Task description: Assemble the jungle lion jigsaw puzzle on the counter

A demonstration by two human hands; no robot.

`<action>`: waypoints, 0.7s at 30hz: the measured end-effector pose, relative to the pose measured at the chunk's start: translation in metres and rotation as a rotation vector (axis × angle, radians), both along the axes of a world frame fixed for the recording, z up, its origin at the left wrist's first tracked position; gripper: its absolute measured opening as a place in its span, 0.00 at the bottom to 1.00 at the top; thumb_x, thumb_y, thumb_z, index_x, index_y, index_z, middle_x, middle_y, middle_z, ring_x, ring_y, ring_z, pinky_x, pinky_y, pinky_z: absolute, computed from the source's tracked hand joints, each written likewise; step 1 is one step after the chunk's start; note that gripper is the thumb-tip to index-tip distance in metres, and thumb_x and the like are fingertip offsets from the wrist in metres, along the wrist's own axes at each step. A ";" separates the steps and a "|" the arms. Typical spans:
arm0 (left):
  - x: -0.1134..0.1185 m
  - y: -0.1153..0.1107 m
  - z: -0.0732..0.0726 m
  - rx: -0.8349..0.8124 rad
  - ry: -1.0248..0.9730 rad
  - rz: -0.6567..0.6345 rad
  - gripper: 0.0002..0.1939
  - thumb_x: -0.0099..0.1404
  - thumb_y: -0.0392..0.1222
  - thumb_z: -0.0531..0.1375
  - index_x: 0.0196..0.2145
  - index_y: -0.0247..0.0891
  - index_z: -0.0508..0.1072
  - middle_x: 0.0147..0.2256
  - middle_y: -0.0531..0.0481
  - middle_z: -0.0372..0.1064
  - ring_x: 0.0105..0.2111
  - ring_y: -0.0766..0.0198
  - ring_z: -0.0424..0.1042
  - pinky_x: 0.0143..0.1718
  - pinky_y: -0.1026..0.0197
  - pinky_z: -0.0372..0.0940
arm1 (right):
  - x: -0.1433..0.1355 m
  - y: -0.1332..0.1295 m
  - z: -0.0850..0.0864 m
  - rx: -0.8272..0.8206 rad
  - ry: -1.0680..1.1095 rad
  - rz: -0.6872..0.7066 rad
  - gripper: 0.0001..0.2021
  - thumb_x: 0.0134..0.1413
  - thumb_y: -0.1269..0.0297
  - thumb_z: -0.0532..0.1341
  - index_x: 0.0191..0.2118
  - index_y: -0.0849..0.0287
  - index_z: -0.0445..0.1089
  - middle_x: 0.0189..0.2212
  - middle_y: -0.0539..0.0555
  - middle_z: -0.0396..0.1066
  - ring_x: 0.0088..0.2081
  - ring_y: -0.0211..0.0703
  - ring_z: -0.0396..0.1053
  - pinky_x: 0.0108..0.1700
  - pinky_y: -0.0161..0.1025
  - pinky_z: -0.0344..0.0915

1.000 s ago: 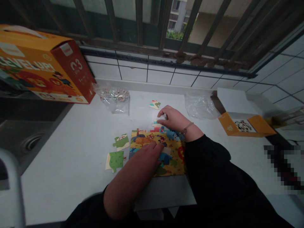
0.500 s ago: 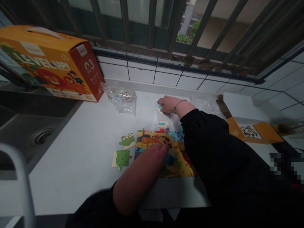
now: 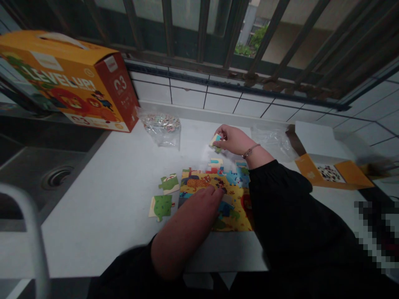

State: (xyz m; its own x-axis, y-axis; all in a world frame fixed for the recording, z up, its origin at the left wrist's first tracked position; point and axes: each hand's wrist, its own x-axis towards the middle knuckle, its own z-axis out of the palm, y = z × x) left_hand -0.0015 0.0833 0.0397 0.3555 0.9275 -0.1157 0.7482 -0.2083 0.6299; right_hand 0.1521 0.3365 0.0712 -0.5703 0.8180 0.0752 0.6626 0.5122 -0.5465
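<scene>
A partly joined jigsaw puzzle [image 3: 240, 224] with a yellow savanna picture, a leopard and blue animals lies on the white counter. My left hand [image 3: 207, 199] rests on its middle, fingers lying over the pieces and covering part of the picture. Above the puzzle's far edge, my right hand [image 3: 229, 139] pinches a puzzle piece [image 3: 215, 140] in cream, light blue and green, tilted off the counter. A cream and blue piece [image 3: 216, 162] sticks up from the puzzle's top edge. Two loose green pieces, one upper [image 3: 170, 183] and one lower [image 3: 161, 207], lie left of the puzzle.
An orange puzzle box [image 3: 71, 87] stands at the back left beside a sink [image 3: 28, 166]. A clear bag of pieces [image 3: 162, 126] lies near the wall. Another clear plastic bag [image 3: 271, 139] and an opened orange-and-white box [image 3: 321, 141] are at the right.
My right hand has raised the puzzle piece and turned it, moving slightly right and bringing its face into view. My left hand stays on the puzzle. The view has shifted slightly.
</scene>
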 end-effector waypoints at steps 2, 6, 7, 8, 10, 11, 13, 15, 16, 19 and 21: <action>0.000 0.000 -0.002 -0.005 0.005 -0.003 0.23 0.73 0.34 0.62 0.64 0.42 0.72 0.59 0.38 0.77 0.58 0.44 0.80 0.62 0.39 0.74 | -0.003 -0.023 -0.005 -0.132 0.145 0.019 0.19 0.60 0.62 0.74 0.56 0.54 0.75 0.36 0.49 0.75 0.32 0.41 0.69 0.36 0.41 0.64; 0.001 0.002 -0.001 -0.004 0.015 -0.011 0.24 0.73 0.33 0.61 0.65 0.43 0.71 0.60 0.38 0.77 0.60 0.44 0.79 0.64 0.40 0.73 | -0.016 -0.064 -0.021 -0.346 0.271 0.009 0.14 0.62 0.57 0.72 0.49 0.54 0.74 0.31 0.46 0.72 0.28 0.38 0.66 0.32 0.38 0.61; 0.002 0.002 -0.001 -0.004 0.018 -0.014 0.24 0.73 0.33 0.61 0.65 0.42 0.71 0.60 0.38 0.77 0.61 0.44 0.78 0.65 0.40 0.73 | -0.019 -0.070 -0.024 -0.385 0.290 0.006 0.13 0.62 0.56 0.72 0.46 0.54 0.72 0.30 0.46 0.72 0.27 0.38 0.65 0.31 0.38 0.60; 0.002 0.002 0.000 -0.003 0.020 -0.016 0.24 0.73 0.33 0.61 0.65 0.42 0.71 0.60 0.38 0.77 0.61 0.44 0.78 0.65 0.39 0.73 | -0.021 -0.074 -0.028 -0.415 0.304 0.012 0.13 0.63 0.56 0.72 0.45 0.54 0.71 0.28 0.45 0.71 0.27 0.38 0.65 0.30 0.38 0.58; 0.001 0.000 0.002 0.007 0.012 -0.021 0.24 0.74 0.33 0.61 0.65 0.42 0.71 0.60 0.38 0.77 0.62 0.44 0.78 0.66 0.38 0.72 | -0.022 -0.076 -0.032 -0.419 0.310 0.033 0.13 0.62 0.55 0.72 0.43 0.53 0.70 0.26 0.44 0.69 0.26 0.37 0.63 0.30 0.37 0.56; 0.000 -0.001 0.003 0.014 0.005 -0.022 0.23 0.74 0.34 0.61 0.65 0.42 0.71 0.61 0.38 0.76 0.63 0.43 0.77 0.67 0.38 0.71 | -0.021 -0.075 -0.033 -0.392 0.299 0.036 0.13 0.62 0.55 0.72 0.42 0.53 0.70 0.25 0.43 0.67 0.26 0.37 0.62 0.31 0.37 0.55; -0.002 -0.004 0.005 0.029 -0.011 -0.022 0.23 0.75 0.35 0.60 0.65 0.43 0.71 0.64 0.37 0.74 0.66 0.42 0.75 0.69 0.37 0.70 | -0.019 -0.072 -0.035 -0.300 0.265 0.025 0.13 0.61 0.55 0.73 0.41 0.53 0.71 0.25 0.43 0.65 0.27 0.38 0.61 0.32 0.38 0.55; -0.004 -0.007 0.006 0.035 -0.017 -0.020 0.24 0.75 0.35 0.60 0.66 0.44 0.70 0.67 0.37 0.72 0.68 0.41 0.73 0.70 0.36 0.69 | -0.016 -0.069 -0.037 -0.206 0.232 0.022 0.13 0.60 0.56 0.74 0.41 0.54 0.72 0.28 0.45 0.67 0.30 0.40 0.62 0.34 0.38 0.57; -0.004 -0.007 0.006 0.035 -0.017 -0.020 0.24 0.76 0.35 0.60 0.66 0.44 0.70 0.68 0.37 0.72 0.68 0.41 0.73 0.70 0.36 0.68 | -0.015 -0.068 -0.038 -0.166 0.218 0.025 0.13 0.60 0.57 0.74 0.42 0.54 0.72 0.30 0.46 0.69 0.32 0.41 0.64 0.36 0.39 0.58; -0.004 -0.007 0.007 0.039 -0.020 -0.022 0.23 0.76 0.36 0.59 0.66 0.44 0.70 0.67 0.38 0.73 0.67 0.43 0.74 0.70 0.37 0.69 | -0.013 -0.064 -0.043 -0.049 0.161 0.050 0.12 0.60 0.59 0.76 0.43 0.54 0.75 0.37 0.50 0.75 0.38 0.45 0.68 0.43 0.41 0.62; -0.004 -0.005 0.007 0.048 -0.019 -0.030 0.23 0.76 0.35 0.59 0.66 0.44 0.70 0.66 0.38 0.74 0.67 0.43 0.74 0.71 0.37 0.69 | -0.013 -0.061 -0.047 0.020 0.121 0.101 0.12 0.60 0.61 0.77 0.44 0.54 0.77 0.40 0.53 0.76 0.43 0.48 0.70 0.49 0.43 0.64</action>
